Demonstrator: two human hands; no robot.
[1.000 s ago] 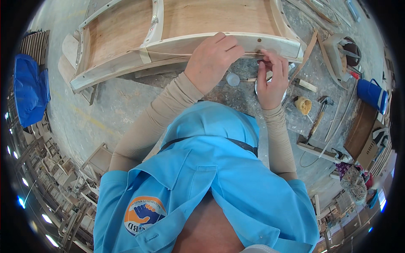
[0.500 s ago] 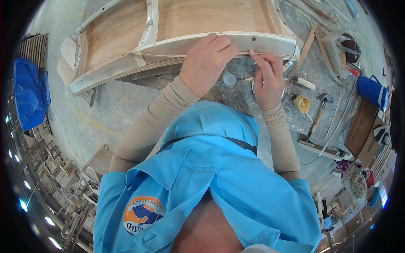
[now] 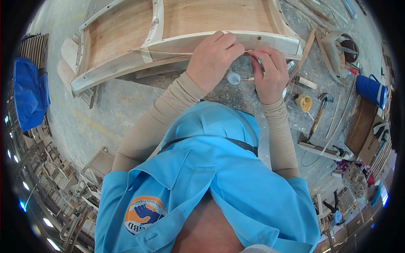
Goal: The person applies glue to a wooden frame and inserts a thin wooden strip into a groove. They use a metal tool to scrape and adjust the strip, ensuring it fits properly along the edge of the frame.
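Note:
A curved wooden furniture frame (image 3: 181,44) with plywood panels (image 3: 211,17) lies in front of me. Along its near edge runs a thin pale wooden strip (image 3: 168,53). My left hand (image 3: 216,59) is closed at that edge, thumb and fingers pinching the strip; the fingers partly hide it. Just to the right, my right hand (image 3: 271,76) is closed too, with thumb and forefinger pinched at the strip close to the left fingertips. Below the edge, between my hands, a small translucent bottle (image 3: 233,78) lies on the work surface.
To the right are a tub of yellowish paste (image 3: 303,102), a hammer (image 3: 319,113), a wood-handled tool (image 3: 306,82) and a blue jug (image 3: 371,91). A blue bag (image 3: 30,93) stands far left. Long wooden offcuts (image 3: 306,50) lie beyond my right hand.
Both hands have shifted slightly right along the near edge and come closer together at the strip. The frame sits a little further right in view.

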